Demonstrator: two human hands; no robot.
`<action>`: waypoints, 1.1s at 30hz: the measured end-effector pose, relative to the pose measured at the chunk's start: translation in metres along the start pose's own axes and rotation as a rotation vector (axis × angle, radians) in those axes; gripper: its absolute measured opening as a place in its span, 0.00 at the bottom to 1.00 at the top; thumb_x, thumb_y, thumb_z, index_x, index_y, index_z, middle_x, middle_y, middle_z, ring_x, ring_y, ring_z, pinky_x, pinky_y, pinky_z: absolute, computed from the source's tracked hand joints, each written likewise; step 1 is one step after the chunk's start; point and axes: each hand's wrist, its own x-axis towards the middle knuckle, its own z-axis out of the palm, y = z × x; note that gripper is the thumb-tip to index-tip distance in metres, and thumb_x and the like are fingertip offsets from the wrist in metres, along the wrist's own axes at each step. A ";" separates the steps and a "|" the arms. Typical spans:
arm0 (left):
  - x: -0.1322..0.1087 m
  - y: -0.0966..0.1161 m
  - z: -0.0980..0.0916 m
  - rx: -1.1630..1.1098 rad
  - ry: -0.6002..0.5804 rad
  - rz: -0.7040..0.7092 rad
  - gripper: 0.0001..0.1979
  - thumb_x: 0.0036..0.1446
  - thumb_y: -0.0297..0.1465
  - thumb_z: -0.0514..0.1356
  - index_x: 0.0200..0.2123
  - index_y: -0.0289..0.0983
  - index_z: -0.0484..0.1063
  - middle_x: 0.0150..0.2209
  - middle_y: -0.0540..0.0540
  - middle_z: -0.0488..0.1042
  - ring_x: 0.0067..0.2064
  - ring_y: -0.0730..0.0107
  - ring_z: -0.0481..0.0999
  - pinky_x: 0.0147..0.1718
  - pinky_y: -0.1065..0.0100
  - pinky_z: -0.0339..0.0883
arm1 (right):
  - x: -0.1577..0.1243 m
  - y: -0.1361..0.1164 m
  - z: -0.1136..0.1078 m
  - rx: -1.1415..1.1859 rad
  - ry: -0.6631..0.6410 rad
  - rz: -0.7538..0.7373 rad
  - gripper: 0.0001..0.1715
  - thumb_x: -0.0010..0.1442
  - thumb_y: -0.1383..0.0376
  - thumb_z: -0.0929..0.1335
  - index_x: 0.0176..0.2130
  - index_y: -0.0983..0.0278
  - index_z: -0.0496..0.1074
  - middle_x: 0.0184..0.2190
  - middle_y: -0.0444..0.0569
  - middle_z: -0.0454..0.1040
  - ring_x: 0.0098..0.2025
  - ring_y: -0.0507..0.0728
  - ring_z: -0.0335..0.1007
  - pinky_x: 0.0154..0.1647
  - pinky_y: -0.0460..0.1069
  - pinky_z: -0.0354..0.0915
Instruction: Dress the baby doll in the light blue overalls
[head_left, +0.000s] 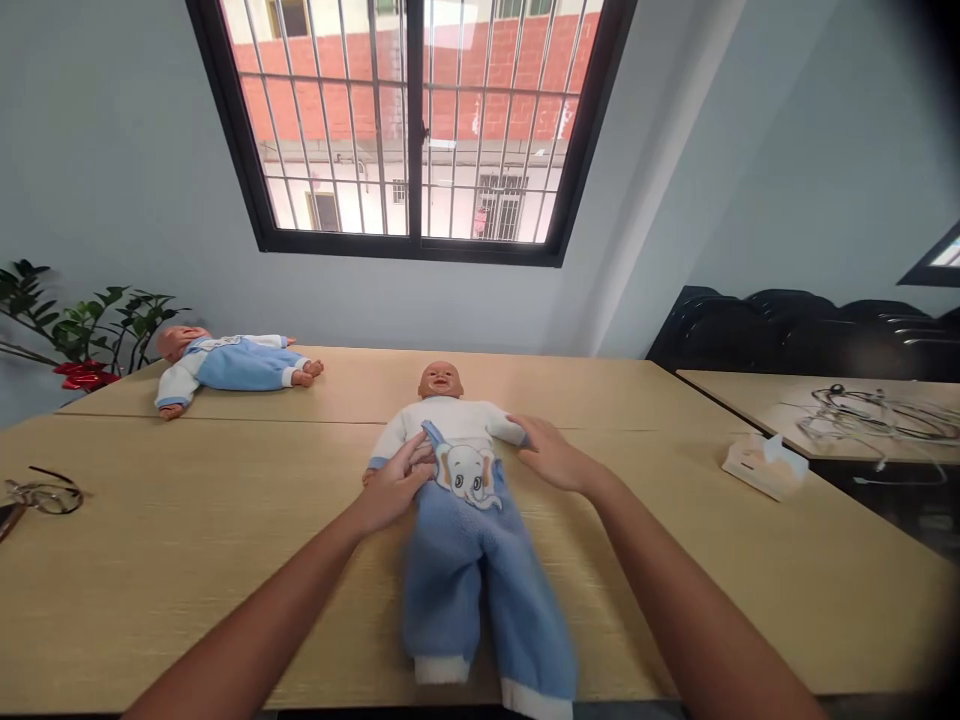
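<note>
A baby doll (440, 379) lies on its back on the table, head toward the window, in a white top (454, 418) with blue cuffs. Blue overalls (450, 560) with an elephant patch (469, 475) cover its lower body, and the legs reach the near table edge. One strap (433, 434) lies loose over the chest. My left hand (396, 487) is closed at the overalls' upper left edge, thumb and fingers on the fabric beside the strap. At the doll's other arm, my right hand (556, 455) is closed around the sleeve's end, hiding the doll's hand.
A second doll (240, 362) in similar clothes lies at the back left, near a potted plant (97, 320). Glasses (45, 495) rest at the left. A tissue box (765, 467) stands at the right; coiled cables (885, 412) lie on another table beside black chairs (787, 330).
</note>
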 end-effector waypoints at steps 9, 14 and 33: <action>0.014 0.001 -0.014 0.664 0.101 0.411 0.30 0.63 0.43 0.63 0.64 0.38 0.66 0.65 0.36 0.67 0.68 0.51 0.63 0.69 0.51 0.53 | 0.008 -0.021 0.081 -0.040 0.143 -0.357 0.05 0.66 0.63 0.68 0.42 0.62 0.71 0.52 0.56 0.77 0.56 0.64 0.69 0.61 0.62 0.60; 0.017 -0.010 -0.002 0.784 -0.130 0.474 0.31 0.58 0.51 0.65 0.57 0.38 0.72 0.54 0.35 0.76 0.62 0.43 0.68 0.63 0.48 0.59 | -0.006 -0.020 0.082 0.143 0.337 -0.436 0.06 0.70 0.59 0.65 0.43 0.60 0.68 0.46 0.55 0.77 0.50 0.63 0.71 0.54 0.58 0.64; -0.014 0.005 -0.004 0.436 -0.317 0.115 0.37 0.55 0.51 0.67 0.62 0.39 0.66 0.51 0.42 0.77 0.49 0.54 0.74 0.49 0.61 0.68 | -0.018 -0.039 0.076 0.465 -0.090 -0.160 0.15 0.66 0.53 0.67 0.39 0.61 0.76 0.36 0.47 0.78 0.38 0.60 0.70 0.44 0.54 0.65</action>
